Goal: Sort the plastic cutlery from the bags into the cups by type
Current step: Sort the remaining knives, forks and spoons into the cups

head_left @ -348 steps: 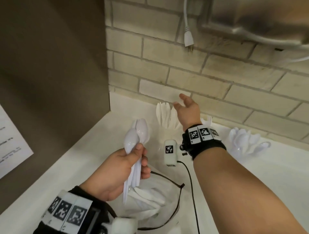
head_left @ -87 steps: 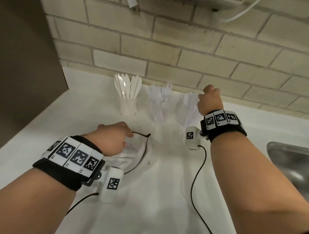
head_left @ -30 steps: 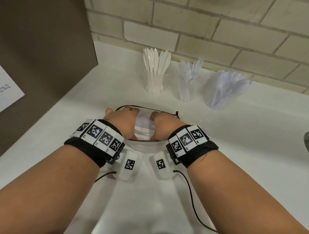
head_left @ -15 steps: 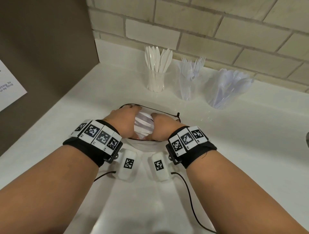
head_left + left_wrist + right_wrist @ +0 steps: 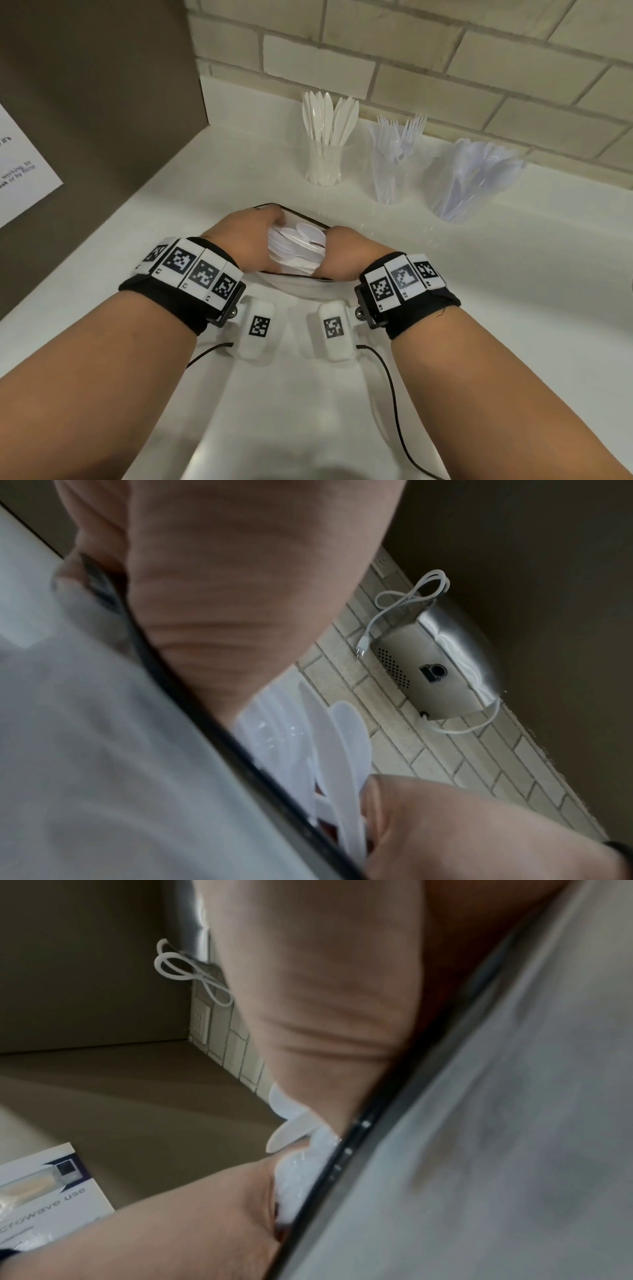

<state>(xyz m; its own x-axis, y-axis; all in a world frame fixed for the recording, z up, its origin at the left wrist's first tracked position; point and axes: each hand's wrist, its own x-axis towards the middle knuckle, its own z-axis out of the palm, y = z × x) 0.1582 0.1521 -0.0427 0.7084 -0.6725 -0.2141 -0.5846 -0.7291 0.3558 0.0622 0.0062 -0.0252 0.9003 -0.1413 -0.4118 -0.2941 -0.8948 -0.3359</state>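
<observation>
Two hands were plunged side by side into the mouth of a clear plastic bag with a dark zip rim (image 5: pixel 294 210) that lay on the white countertop (image 5: pixel 513 274). On the left, a printed white paper sheet (image 5: pixel 20 164) hung on the brown side panel. The left hand (image 5: pixel 245 240) curled around one side of a bundle of white plastic spoons (image 5: pixel 298 246) inside the bag, and the right hand (image 5: pixel 346 253) closed on the other side of the bundle, so the two hands sat close together with the spoons pressed between them. The left wrist view showed the spoon handles (image 5: pixel 339 750) squeezed between both hands, just beside the dark bag rim (image 5: pixel 240 750). Behind the bag, along the pale brick wall (image 5: pixel 445 68), stood three clear plastic cups well apart from the hands: the left cup of white knives (image 5: pixel 327 144), the middle cup of translucent forks (image 5: pixel 397 154) and the right cup of translucent spoons (image 5: pixel 472 174), the last one tilted
</observation>
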